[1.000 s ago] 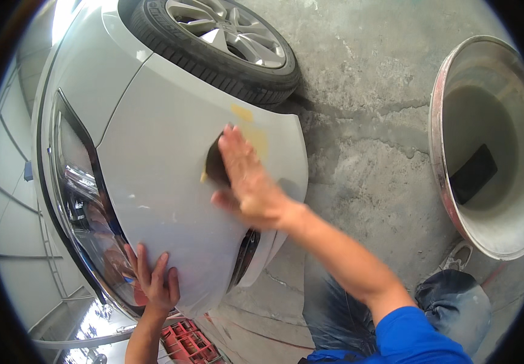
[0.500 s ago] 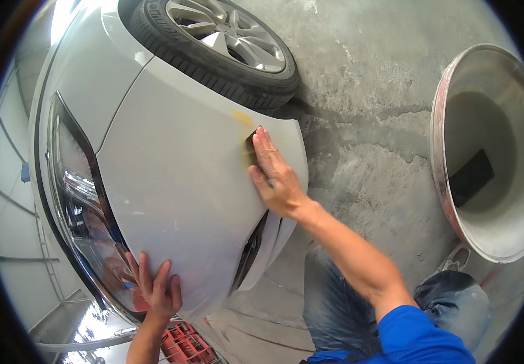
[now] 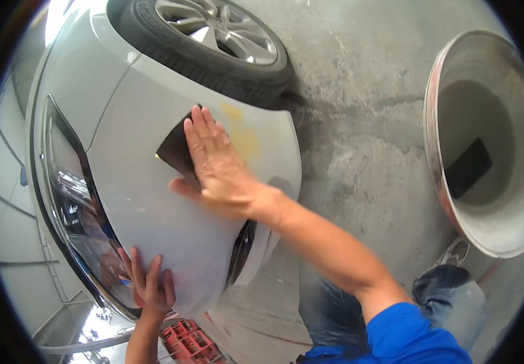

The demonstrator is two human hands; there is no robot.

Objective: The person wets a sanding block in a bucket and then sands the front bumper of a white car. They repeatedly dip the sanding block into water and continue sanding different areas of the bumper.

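Observation:
My right hand (image 3: 216, 167) presses a dark sheet of sandpaper (image 3: 174, 147) flat against the pale bumper (image 3: 146, 200) of a car. The fingers lie over the sheet's right part and the thumb sticks out to the side; the part under the palm is hidden. Just right of the fingers, a yellowish patch (image 3: 243, 139) shows through the paint. Lower left, my left hand (image 3: 151, 285) rests open on the bumper beside the headlight (image 3: 83, 224), fingers spread, with nothing held.
The front wheel (image 3: 222, 42) stands above the bumper. At right is a large whitish bucket (image 3: 434, 115) of cloudy water with a dark sheet (image 3: 470, 168) in it. A red crate (image 3: 192, 343) sits low on the concrete floor (image 3: 359, 121), which has wet streaks.
My right hand has swept left across the bumper with the sandpaper, uncovering more of the yellowish patch. My left hand stays in place by the headlight. The view has shifted slightly.

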